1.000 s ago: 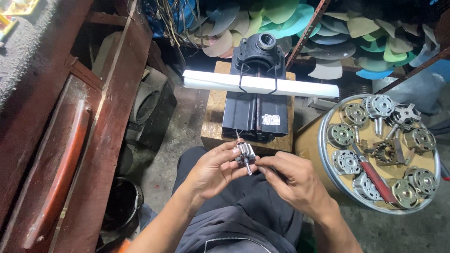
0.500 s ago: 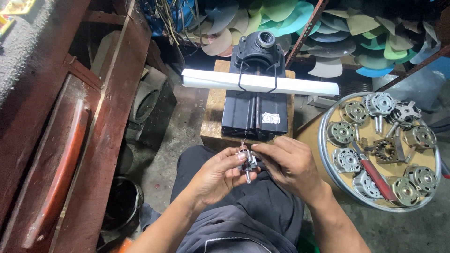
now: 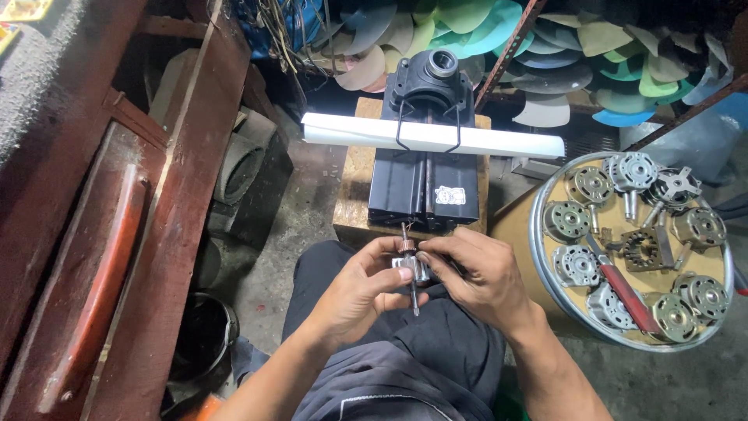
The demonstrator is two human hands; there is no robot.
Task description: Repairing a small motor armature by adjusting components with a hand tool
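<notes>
Fingers of the left hand (image 3: pixel 360 290) and right hand (image 3: pixel 479 274) pinched a small motor rotor (image 3: pixel 411 269) between them over the lap: a silvery core on a thin steel shaft standing upright, coppery at its top. At twelve o'clock sat a black machine (image 3: pixel 425 168); at three o'clock, a round tray (image 3: pixel 545 269) of motor parts.

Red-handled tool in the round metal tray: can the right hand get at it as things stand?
Probably yes, once freed. The red-handled tool lies on top in the round metal tray, uncovered, just beside the right hand. That hand is busy, pinching the small shafted motor part with the left hand.
</notes>
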